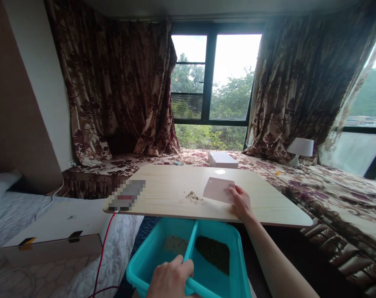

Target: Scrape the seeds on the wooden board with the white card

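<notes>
A thin, flat pinkish-white plastic sheet (216, 190) with a small corner hole is pinched at its right edge by my right hand (242, 202), just over the pale wooden tabletop (268, 196). To the sheet's left lies a small scattered pile of mixed dark and pale grains (193, 197). Below the table's near edge is a teal two-compartment bin (241, 258). Its left compartment has pale grains (176, 244); dark grains (214, 251) lie in the right one. My left hand (173, 276) is closed around the near part of the bin's divider.
A blurred-out flat device (128, 195) with a red cable (103, 250) sits at the table's left end. Left of the table, a white carton (56, 227) rests on the bed. Behind are a white box (222, 159) and a lamp (300, 149) on the window ledge.
</notes>
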Motion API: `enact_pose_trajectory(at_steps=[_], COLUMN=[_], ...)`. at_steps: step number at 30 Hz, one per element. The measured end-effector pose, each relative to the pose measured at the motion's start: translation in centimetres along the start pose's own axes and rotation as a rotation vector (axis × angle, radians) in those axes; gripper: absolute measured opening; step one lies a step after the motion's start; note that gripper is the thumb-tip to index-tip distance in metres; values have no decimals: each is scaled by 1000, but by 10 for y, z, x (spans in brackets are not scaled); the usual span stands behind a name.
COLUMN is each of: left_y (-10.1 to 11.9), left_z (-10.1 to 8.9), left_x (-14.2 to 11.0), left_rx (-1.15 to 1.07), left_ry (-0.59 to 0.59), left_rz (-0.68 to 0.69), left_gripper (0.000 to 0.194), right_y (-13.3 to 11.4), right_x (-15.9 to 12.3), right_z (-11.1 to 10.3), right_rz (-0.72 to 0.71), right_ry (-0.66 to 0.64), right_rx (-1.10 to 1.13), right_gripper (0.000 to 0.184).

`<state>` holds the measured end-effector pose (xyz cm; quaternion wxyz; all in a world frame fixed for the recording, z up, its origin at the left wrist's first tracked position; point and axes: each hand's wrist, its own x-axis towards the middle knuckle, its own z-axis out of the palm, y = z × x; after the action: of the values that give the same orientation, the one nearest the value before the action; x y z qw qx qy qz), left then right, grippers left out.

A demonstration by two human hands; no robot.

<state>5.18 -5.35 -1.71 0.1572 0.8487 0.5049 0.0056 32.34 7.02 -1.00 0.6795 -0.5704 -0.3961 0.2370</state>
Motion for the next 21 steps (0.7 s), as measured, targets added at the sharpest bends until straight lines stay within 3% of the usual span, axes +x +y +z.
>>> enact_pose_trajectory(at_steps=[4, 21], left_y=[-4, -9], left_z=[-6, 7], left_x=[-6, -3], left_rx=[-1, 35], left_ry=[68, 77], left_rz=[-90, -43], left_gripper=[18, 21], right_y=[0, -2], right_x=[0, -2], right_z=[1, 1], right_rz=[-16, -10], right_ry=[-2, -21], right_rx=[-19, -24], right_gripper=[27, 27])
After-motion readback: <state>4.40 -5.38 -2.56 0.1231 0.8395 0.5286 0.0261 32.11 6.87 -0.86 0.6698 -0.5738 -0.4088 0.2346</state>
